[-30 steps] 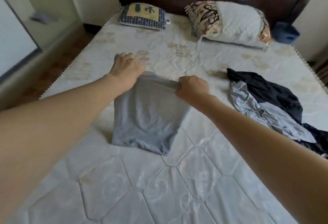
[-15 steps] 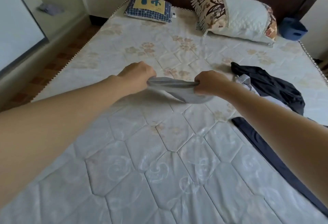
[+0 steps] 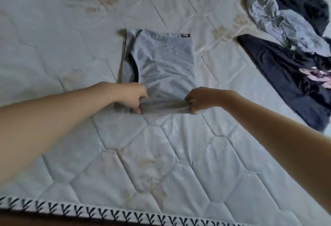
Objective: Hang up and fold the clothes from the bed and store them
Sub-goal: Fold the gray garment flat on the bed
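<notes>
Head view: left hand [image 3: 133, 98] and right hand [image 3: 200, 100], fingers [image 3: 194, 111] clenched, pinch the grey T-shirt [image 3: 164, 61] hem corners taut on the mattress [image 3: 179, 163], apparently to fold it squarely.

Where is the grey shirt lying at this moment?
In the head view, the grey shirt lies mid-mattress, left of the dark clothes pile, its near edge gripped by left hand and right hand.

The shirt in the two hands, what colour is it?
Light grey-blue, with a dark neckline trim. The shirt shows best in the head view, the only one.
</notes>
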The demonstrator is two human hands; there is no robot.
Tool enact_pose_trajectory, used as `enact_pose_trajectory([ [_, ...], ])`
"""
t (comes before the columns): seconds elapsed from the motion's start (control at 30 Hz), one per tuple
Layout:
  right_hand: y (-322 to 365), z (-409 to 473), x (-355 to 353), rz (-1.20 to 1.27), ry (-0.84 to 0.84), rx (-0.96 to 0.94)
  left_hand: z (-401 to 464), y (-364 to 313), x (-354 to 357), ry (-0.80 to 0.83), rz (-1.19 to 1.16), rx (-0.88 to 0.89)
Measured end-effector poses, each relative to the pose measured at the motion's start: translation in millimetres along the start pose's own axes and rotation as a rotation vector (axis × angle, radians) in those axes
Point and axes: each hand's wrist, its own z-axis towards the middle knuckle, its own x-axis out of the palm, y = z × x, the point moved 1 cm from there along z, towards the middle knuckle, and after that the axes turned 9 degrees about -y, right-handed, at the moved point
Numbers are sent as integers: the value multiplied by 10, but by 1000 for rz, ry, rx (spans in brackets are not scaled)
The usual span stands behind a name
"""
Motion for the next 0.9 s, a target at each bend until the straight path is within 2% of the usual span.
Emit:
enact_pose_trajectory([
  [0.2, -20, -143, 689, 154, 168, -11, -37, -253, 507, 329, -58, -112],
  [0.4, 56, -264, 1041, 186, 450, -18, -136, -445, 846, 677, -121, -156],
  [0.5, 91, -305, 1124, 208, 584, -20, -205, -472, 966, 782, -155, -162],
  [0.57, 114, -306, 1116, 202, 594, -22, -245, -469, 986, 774, -157, -156],
  [0.67, 144, -263, 1022, 186, 564, -16, -263, -398, 929, 667, -134, -140],
  [0.83, 132, -116, 757, 114, 412, -6, -199, -157, 814, 297, -172, -80],
  [0.9, 90, -26, 654, 67, 332, -12, -161, -68, 766, 220, -195, -61],
])
